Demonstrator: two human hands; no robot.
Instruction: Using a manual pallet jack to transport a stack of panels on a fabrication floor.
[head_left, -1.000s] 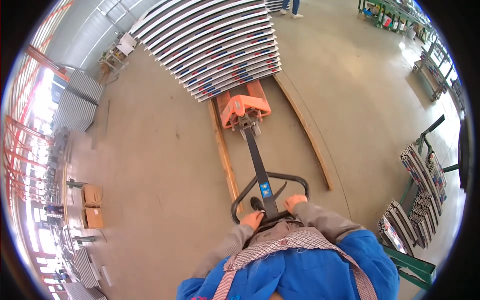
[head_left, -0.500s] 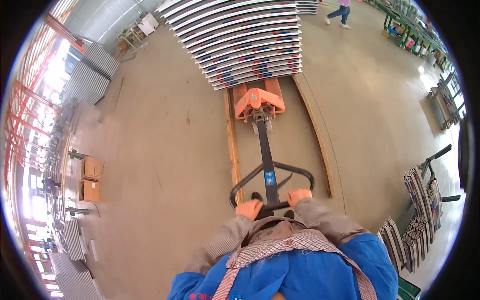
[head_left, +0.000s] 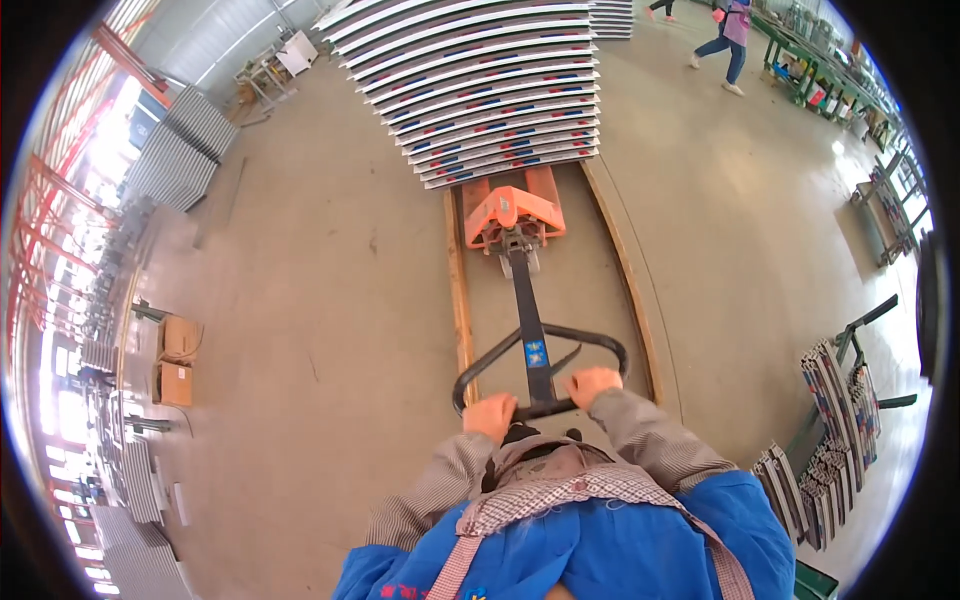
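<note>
My left hand [head_left: 490, 415] is wrapped round the left side of the lower bar of a black loop handle [head_left: 470, 372]. My right hand [head_left: 592, 384] grips the same bar toward its right end. A dark shaft runs from this handle to an orange pallet jack [head_left: 512, 218] straight ahead of me. Over its forks rises a tall stack of long white panels [head_left: 500, 110] with red and blue marks along their edges. Just in front of my body, the handle's lower bar is partly covered by my fingers.
Wooden beams lie on the floor left [head_left: 458, 290] and right [head_left: 625, 270] of the jack. Cardboard boxes [head_left: 178, 362] stand at the left. A rack of metal profiles [head_left: 840, 430] is close at the right. A person [head_left: 728, 45] walks at the upper right, near a green workbench [head_left: 800, 70].
The pallet jack and its stack appear slightly nearer to me. Both hands keep their hold. The person at the upper right has come nearer, and another person's legs now show behind.
</note>
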